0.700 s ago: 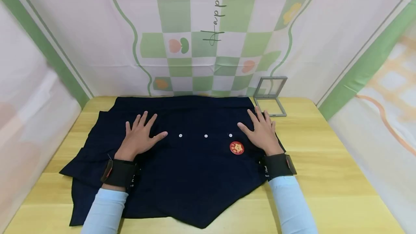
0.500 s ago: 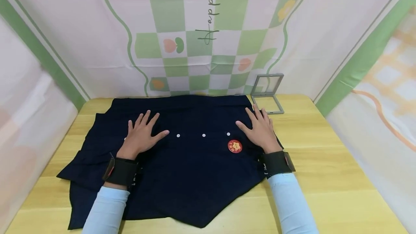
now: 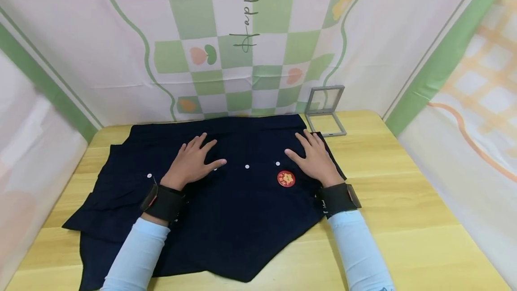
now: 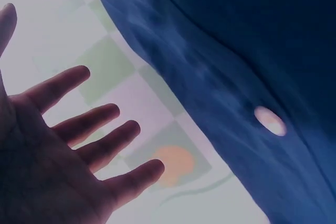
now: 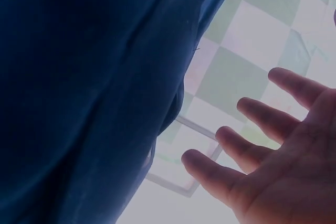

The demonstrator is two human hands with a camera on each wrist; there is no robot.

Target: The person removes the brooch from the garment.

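A navy buttoned garment (image 3: 230, 223), seemingly a shirt, lies spread flat with a row of white buttons (image 3: 247, 166) across it. Over its middle-left part is my left hand (image 3: 193, 161), fingers spread and straight, nearly covering one button. My right hand (image 3: 314, 158), likewise spread, is over the right end, beside a round red badge (image 3: 286, 178) with a yellow star. Both wrist views show palms facing the cloth with a visible gap, so the left fingers (image 4: 100, 145) and right fingers (image 5: 220, 177) hold nothing.
A grey hinged frame (image 3: 321, 112) stands unfolded at the table's back right, just behind the garment's corner. The wooden table (image 3: 387, 219) carries everything. Patterned cloth curtains (image 3: 274, 48) rise at the back and both sides.
My left hand has moved right across the garment, uncovering a button at its left and nearly covering another. My right hand stays over the same end. The head view has shifted slightly.
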